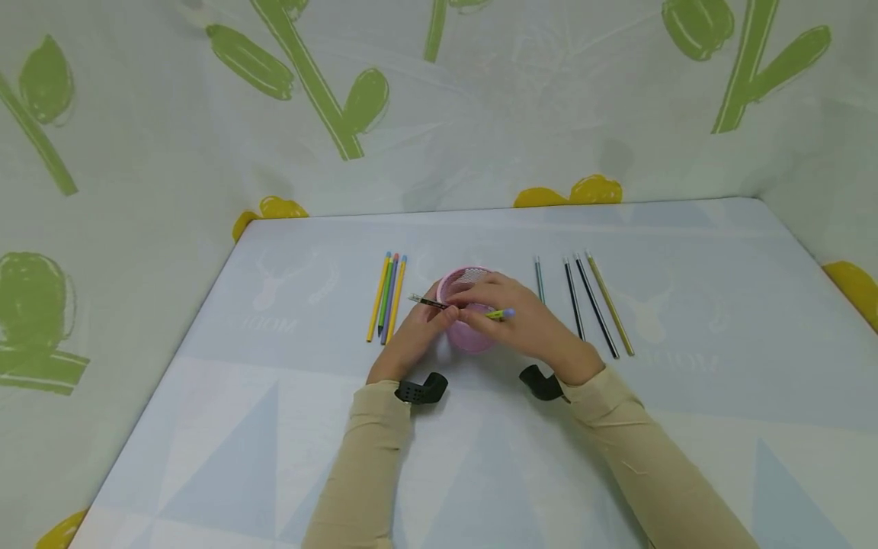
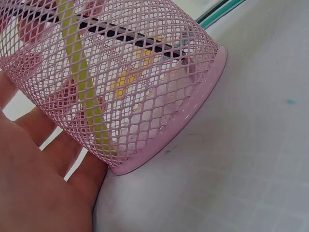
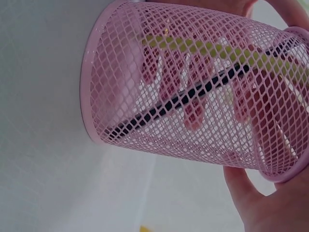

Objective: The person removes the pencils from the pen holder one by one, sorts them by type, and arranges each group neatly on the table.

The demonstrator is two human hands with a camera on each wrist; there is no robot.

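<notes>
A pink mesh pencil cup [image 1: 469, 335] stands between both hands. My left hand [image 1: 410, 339] holds it round the left side, its fingers spread along the mesh in the left wrist view. Over the rim arches my right hand [image 1: 524, 316], gripping the cup's upper part with the thumb against the mesh. Inside lean a black pencil [image 3: 193, 92] and a yellow-green pencil [image 2: 82, 72], crossing each other. Their upper ends stick out past the rim on opposite sides, partly hidden by the fingers.
Left of the cup, several pencils [image 1: 386, 297] in yellow, green and purple lie side by side. To the right lie a teal pencil [image 1: 539, 278], two dark pencils [image 1: 595, 305] and a gold pencil [image 1: 610, 303]. A patterned cloth wall [image 1: 480, 137] rises behind the table [image 1: 226, 427].
</notes>
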